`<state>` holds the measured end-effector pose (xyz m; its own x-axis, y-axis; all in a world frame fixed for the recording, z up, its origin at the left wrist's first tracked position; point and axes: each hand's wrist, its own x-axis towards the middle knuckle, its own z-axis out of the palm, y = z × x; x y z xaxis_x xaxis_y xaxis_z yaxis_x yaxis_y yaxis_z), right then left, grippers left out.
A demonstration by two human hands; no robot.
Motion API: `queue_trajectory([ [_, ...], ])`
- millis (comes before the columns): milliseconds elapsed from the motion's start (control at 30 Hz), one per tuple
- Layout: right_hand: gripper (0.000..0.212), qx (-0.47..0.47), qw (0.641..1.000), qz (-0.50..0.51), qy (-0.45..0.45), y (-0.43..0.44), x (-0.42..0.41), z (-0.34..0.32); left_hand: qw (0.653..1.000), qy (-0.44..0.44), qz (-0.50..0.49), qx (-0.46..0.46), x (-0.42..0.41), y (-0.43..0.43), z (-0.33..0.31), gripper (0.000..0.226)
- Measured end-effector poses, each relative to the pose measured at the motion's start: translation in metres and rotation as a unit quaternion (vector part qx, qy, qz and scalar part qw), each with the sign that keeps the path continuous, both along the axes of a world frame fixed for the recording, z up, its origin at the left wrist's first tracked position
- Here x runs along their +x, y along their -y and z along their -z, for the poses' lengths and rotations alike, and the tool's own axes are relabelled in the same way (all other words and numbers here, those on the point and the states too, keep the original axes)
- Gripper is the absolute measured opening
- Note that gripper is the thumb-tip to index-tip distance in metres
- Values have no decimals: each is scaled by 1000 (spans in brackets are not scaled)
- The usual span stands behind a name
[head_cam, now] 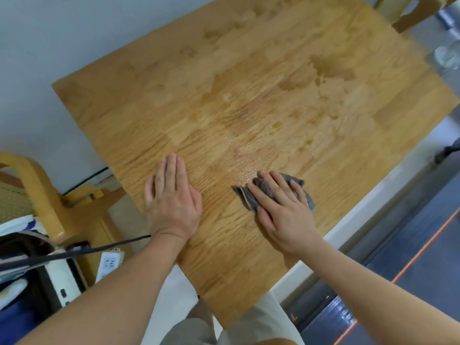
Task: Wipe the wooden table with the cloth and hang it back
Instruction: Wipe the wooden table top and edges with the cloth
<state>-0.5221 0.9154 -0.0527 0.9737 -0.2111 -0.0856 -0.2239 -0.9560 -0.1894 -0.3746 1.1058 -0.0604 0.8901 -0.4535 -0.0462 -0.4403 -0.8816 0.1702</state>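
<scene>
Left hand (pixel 172 198) flat on wooden table (pixel 249 95), fingers straight and together, holding nothing. Right hand (pixel 281 210) just right of it, fingers spread, pressing crumpled grey cloth (pixel 256 192) onto near part of tabletop. Wet sheen on wood just beyond cloth; darker damp patches farther, toward right. White power strip (pixel 109 263) on floor near left. Wooden chair (pixel 37 185) at left, another chair (pixel 408 13) at far right corner.

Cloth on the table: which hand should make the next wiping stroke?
Right. The right hand presses the grey cloth on the wooden table, fingers spread over it. The left hand lies flat on bare wood, apart from the cloth.
</scene>
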Motion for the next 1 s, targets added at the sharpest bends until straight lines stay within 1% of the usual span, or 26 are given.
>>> queue_trajectory([
  [200, 50, 13, 1000, -24, 16, 1, 169, 3, 1000, 4, 0, 8, 1, 0, 0, 59],
  [300, 53, 18, 999, -39, 12, -2, 213, 0, 1000, 6, -10, 12, 3, 1, -3, 59],
  [367, 56, 20, 996, -89, 13, 3, 194, 1, 1000, 9, -2, 19, 0, 2, -3, 58],
  [434, 56, 16, 987, -163, 0, 12, 139, 0, 1000, 5, -5, 22, -1, 3, -5, 59],
  [500, 58, 14, 970, -241, -14, 26, 73, 1, 1000, 7, -12, 21, 1, 3, -6, 58],
  [534, 57, 3, 956, -292, -15, 37, 50, 1, 1000, 9, -15, 21, 2, 4, -6, 58],
  [600, 54, -20, 917, -399, -11, 63, 40, 3, 1000, 13, -17, 19, 1, 3, -6, 57],
  [634, 52, -18, 899, -438, -10, 72, 53, 5, 1000, 16, -17, 17, 1, 3, -5, 57],
  [667, 50, -10, 890, -456, -8, 76, 74, 5, 1000, 19, -17, 14, 2, 3, -5, 57],
  [700, 49, 1, 892, -452, 1, 75, 100, 5, 1000, 18, -17, 11, 3, 3, -5, 57],
  [734, 48, 12, 904, -426, 5, 71, 131, 5, 1000, 17, -19, 8, 3, 3, -5, 57],
  [800, 49, 20, 938, -345, 10, 54, 195, 5, 1000, 16, -23, 6, 4, 4, -4, 57],
  [867, 51, 15, 963, -267, 2, 30, 254, 4, 1000, 9, -23, 6, 3, 4, -4, 58],
  [934, 53, 10, 979, -204, -2, 7, 288, 4, 1000, 6, -22, 2, 4, 3, -4, 57],
  [1000, 54, 9, 985, -174, 0, -9, 289, 6, 1000, 3, -24, 3, 4, 2, -4, 57],
])
